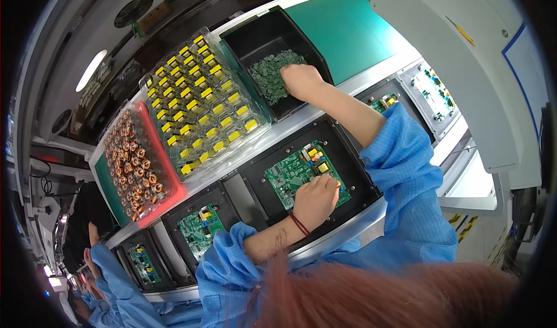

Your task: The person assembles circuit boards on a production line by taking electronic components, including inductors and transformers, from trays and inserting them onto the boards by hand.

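Observation:
My left hand point(316, 200) rests over the lower right part of a green circuit board point(282, 180), its fingers curled together by the board's edge components. Whatever those fingertips may hold is too small to make out. The board lies in a black carrier frame point(255, 174) and bears a yellow-topped transformer point(322, 168) and other small parts. Farther off, my right hand point(303, 82) reaches into a black bin point(241, 38), fingers curled down at a heap of small grey-green disc-shaped components point(270, 75). Its fingertips are partly hidden, so what they grip cannot be seen.
Clear trays of yellow-topped transformers point(197, 104) stand left of the bin, beside a red tray point(165, 171) of copper-wound coils point(133, 162). More carriers with boards point(200, 229) line the rail on both sides. Another person's blue sleeve point(113, 276) is at lower left.

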A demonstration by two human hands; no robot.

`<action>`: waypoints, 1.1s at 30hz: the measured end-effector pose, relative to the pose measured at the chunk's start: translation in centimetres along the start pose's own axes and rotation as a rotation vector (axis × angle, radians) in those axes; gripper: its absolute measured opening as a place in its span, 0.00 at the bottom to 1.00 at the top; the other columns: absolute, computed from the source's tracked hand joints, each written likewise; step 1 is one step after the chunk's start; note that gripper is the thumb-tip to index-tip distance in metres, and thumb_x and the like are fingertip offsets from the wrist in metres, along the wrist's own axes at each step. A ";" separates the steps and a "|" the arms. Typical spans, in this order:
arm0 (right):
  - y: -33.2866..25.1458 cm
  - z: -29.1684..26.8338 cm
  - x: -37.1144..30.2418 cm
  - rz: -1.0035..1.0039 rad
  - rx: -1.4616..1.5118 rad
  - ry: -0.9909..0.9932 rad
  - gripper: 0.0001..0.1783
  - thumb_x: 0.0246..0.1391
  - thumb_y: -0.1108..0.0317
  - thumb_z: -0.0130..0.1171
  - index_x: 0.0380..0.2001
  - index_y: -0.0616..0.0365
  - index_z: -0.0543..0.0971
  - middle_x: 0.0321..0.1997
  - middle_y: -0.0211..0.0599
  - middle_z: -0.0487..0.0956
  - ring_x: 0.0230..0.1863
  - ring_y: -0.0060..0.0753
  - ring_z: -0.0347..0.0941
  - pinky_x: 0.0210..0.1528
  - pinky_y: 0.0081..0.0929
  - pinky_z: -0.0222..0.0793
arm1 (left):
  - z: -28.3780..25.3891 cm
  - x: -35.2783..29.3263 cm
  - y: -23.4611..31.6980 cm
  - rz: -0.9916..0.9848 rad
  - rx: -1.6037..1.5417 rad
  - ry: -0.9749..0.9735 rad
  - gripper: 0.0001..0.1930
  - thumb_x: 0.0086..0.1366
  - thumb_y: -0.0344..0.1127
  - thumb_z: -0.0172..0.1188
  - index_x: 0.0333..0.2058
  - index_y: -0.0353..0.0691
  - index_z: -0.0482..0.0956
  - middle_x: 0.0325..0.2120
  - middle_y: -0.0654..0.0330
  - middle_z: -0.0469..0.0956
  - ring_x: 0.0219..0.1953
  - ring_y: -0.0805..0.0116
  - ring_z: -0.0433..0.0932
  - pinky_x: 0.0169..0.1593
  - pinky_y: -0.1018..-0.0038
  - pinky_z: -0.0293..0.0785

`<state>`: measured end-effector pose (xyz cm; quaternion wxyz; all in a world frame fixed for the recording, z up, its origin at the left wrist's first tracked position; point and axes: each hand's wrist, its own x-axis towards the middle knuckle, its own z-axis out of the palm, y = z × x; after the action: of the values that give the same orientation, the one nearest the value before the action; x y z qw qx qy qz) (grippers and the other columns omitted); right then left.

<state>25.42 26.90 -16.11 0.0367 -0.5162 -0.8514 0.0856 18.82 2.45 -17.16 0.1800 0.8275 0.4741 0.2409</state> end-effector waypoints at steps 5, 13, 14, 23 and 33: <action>-0.2 0.6 -0.6 -0.106 -0.124 0.025 0.09 0.42 0.76 0.57 0.31 0.60 0.79 0.41 0.44 0.78 0.41 0.42 0.78 0.38 0.33 0.77 | 0.5 0.2 0.3 0.038 0.021 0.018 0.07 0.48 0.31 0.64 0.26 0.42 0.74 0.25 0.64 0.72 0.28 0.68 0.76 0.29 0.73 0.73; -0.1 0.8 0.1 -0.028 -0.021 -0.030 0.08 0.42 0.76 0.57 0.30 0.62 0.80 0.41 0.45 0.77 0.41 0.46 0.77 0.40 0.35 0.77 | 0.8 0.7 -0.1 0.114 0.056 -0.048 0.07 0.52 0.33 0.62 0.28 0.41 0.74 0.26 0.62 0.71 0.29 0.66 0.75 0.29 0.72 0.72; -0.1 0.8 0.1 -0.031 -0.023 -0.029 0.08 0.42 0.76 0.57 0.30 0.62 0.80 0.41 0.45 0.77 0.41 0.46 0.77 0.40 0.35 0.77 | 0.9 0.8 -0.2 0.129 0.032 -0.060 0.07 0.53 0.33 0.62 0.29 0.41 0.73 0.26 0.62 0.70 0.30 0.66 0.75 0.29 0.71 0.72; 0.8 1.0 -0.3 -0.090 0.017 -0.022 0.09 0.41 0.79 0.56 0.30 0.64 0.79 0.41 0.50 0.75 0.43 0.49 0.76 0.42 0.36 0.75 | 1.6 0.7 0.3 0.009 -0.110 -0.020 0.08 0.55 0.32 0.61 0.32 0.39 0.74 0.31 0.60 0.72 0.33 0.63 0.76 0.34 0.70 0.75; 1.8 -0.6 -2.6 -0.229 0.005 0.188 0.08 0.41 0.78 0.55 0.29 0.62 0.75 0.35 0.44 0.73 0.36 0.45 0.76 0.38 0.36 0.74 | 1.7 1.5 0.6 0.059 -0.149 -0.019 0.07 0.54 0.33 0.62 0.32 0.40 0.76 0.28 0.61 0.71 0.33 0.63 0.75 0.34 0.69 0.74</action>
<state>28.27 25.43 -15.73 0.1270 -0.4215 -0.8973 0.0343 20.88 3.30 -17.89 0.2384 0.8276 0.4287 0.2729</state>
